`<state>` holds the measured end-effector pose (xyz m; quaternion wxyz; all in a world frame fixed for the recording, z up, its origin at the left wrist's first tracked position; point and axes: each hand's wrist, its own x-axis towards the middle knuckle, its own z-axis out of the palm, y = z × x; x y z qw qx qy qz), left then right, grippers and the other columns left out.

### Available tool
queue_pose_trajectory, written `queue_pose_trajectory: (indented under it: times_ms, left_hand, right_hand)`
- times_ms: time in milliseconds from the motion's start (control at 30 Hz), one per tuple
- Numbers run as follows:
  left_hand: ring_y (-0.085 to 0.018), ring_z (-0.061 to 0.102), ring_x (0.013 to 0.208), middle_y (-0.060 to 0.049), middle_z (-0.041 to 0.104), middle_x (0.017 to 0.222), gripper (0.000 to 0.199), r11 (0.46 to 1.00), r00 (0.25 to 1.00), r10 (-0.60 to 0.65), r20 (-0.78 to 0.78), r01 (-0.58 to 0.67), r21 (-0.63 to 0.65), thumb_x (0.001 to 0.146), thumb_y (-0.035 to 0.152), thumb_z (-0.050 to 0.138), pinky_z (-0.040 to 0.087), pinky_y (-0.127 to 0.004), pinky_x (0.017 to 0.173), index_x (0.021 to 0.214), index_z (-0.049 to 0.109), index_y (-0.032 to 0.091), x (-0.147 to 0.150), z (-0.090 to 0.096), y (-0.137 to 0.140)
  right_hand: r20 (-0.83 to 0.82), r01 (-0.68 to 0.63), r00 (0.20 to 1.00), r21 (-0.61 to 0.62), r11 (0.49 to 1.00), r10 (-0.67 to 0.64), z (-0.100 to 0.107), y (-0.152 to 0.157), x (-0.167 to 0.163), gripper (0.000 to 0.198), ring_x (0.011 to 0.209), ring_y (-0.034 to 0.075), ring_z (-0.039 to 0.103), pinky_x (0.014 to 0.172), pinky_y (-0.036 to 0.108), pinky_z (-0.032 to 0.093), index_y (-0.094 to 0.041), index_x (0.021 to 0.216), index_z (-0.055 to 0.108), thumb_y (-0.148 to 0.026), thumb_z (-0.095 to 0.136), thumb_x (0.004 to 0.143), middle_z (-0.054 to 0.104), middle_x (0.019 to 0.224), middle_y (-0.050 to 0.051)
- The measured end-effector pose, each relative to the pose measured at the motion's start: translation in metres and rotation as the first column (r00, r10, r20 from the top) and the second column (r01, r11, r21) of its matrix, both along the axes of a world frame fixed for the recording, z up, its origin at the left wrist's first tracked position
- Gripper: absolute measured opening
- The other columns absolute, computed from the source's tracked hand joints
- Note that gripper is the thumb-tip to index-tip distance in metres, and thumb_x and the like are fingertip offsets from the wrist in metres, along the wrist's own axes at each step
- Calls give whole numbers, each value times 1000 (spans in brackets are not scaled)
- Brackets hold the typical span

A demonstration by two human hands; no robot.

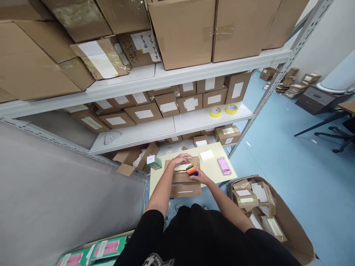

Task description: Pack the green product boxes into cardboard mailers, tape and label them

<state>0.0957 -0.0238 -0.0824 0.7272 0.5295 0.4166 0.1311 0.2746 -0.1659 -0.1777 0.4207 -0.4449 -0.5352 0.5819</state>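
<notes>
On the small pale yellow table [212, 168] lies a flat cardboard box [185, 189], with a flap hanging toward me. My right hand [200, 177] is closed around an orange and dark blue tape dispenser [191, 170] over the box. Just left of it, my left hand [181, 159] rests over the box's far part, fingers loosely apart with nothing visible in them. Between the hands a pale strip shows on the cardboard; whether it is tape or a label I cannot tell. A green and white small box [154, 162] stands left of my left hand.
White paper [206, 154] and a blurred pink item [224, 166] lie on the table's right. Metal shelves [177, 123] hold cartons and two yellow tape rolls [215, 111]. An open carton [135, 159] stands left. A large bin [291, 221] of packed boxes is at right.
</notes>
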Motion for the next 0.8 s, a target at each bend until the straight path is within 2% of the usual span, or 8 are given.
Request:
queue_pose_trajectory:
  times_ms: [167, 367, 500, 600, 700, 800]
  left_hand:
    - [-17, 72, 84, -2, 73, 85, 58, 1000, 999, 7, 36, -7, -5, 61, 18, 85, 56, -32, 85, 117, 69, 16, -14, 13, -2]
    - [-15, 68, 71, -2, 73, 78, 49, 968, 992, 101, -74, -81, 237, 65, 16, 81, 54, -28, 74, 114, 72, 13, -27, 31, -7]
    - [-16, 69, 72, -3, 76, 79, 46, 907, 959, 166, -229, -57, 418, 68, 10, 71, 54, -27, 71, 115, 74, 14, -33, 46, -15]
    - [-17, 70, 75, -3, 77, 80, 45, 831, 923, 232, -306, -24, 556, 71, 6, 63, 54, -28, 74, 114, 76, 15, -39, 56, -24]
    - [-19, 71, 77, -4, 77, 81, 42, 765, 894, 321, -312, -50, 642, 74, 5, 58, 55, -29, 77, 110, 77, 16, -45, 59, -35]
    - [-19, 71, 79, -4, 77, 83, 37, 737, 865, 417, -279, -142, 661, 77, 5, 58, 56, -30, 80, 107, 78, 17, -49, 54, -46]
  right_hand:
    - [14, -3, 1000, 2, 1000, 3, 2, 0, 0, 58, 101, 27, 68, 99, 45, 51, -24, 111, 69, -61, 85, 69, 74, 106, 4]
    - [49, -9, 999, 7, 1000, 9, 7, 3, -2, 58, 104, 30, 68, 99, 47, 51, -24, 116, 70, -59, 84, 72, 75, 111, 5]
    - [122, -24, 992, 35, 999, 19, 14, 6, -3, 59, 104, 30, 67, 97, 46, 51, -25, 117, 70, -59, 83, 72, 74, 111, 5]
    - [207, -2, 978, 59, 998, -10, 23, 7, -3, 51, 94, 27, 66, 89, 42, 52, -24, 108, 70, -62, 79, 74, 72, 100, 3]
    - [282, 54, 957, 60, 997, -69, 31, 8, 0, 44, 79, 23, 61, 77, 36, 50, -23, 91, 66, -65, 73, 78, 67, 83, 0]
    - [299, 124, 944, 76, 989, -141, 37, 11, 6, 45, 72, 20, 57, 69, 32, 47, -24, 84, 61, -67, 73, 77, 62, 75, -3]
